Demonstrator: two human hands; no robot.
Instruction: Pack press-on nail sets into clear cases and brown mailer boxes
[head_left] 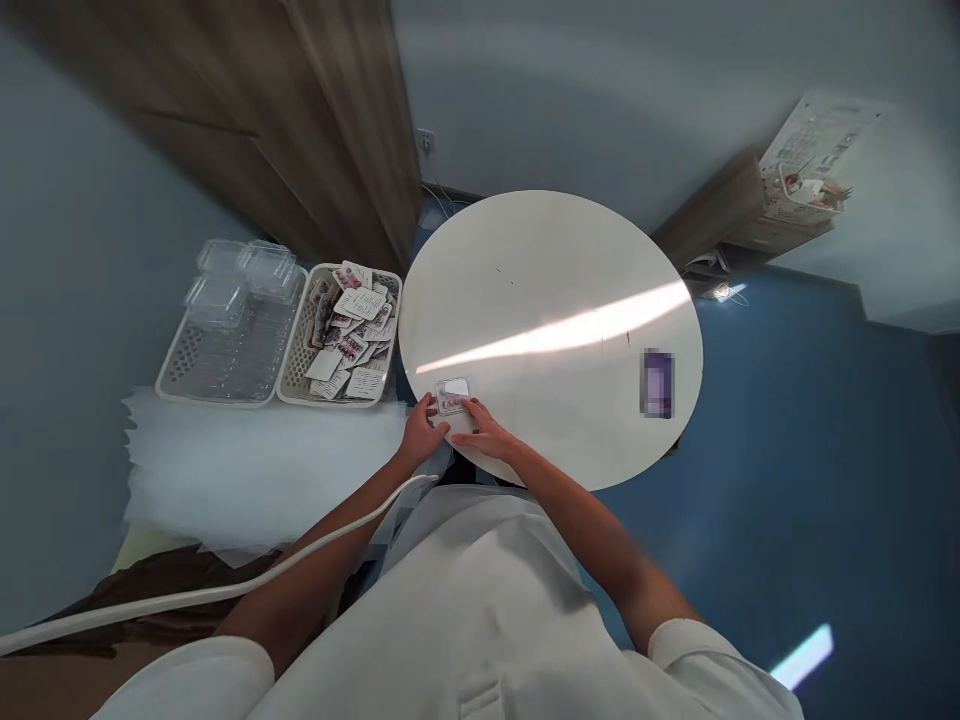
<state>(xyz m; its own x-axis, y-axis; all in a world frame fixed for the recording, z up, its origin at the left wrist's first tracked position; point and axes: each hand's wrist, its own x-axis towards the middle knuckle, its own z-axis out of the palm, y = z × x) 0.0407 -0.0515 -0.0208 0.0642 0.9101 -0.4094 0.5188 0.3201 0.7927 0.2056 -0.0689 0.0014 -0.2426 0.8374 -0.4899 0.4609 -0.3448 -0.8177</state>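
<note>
A small clear plastic box (452, 396) with a printed card and pinkish items inside lies at the near left edge of the round white table (540, 270). My left hand (424, 430) is at the box's left side, fingers curled near its edge, with the thumb apart below it. On the other side, my right hand (484, 430) touches the box's right edge with its fingertips, its thumb stretched out to the left. Both hands have their fingers apart, and the box rests between them.
Left of the table stand a white basket (281, 388) of printed cards and packets and another basket (169, 365) of clear plastic boxes. Translucent sheets (262, 465) lie in front. A purple pixelated item (658, 384) is on the table's right. A white cable (225, 592) crosses lower left.
</note>
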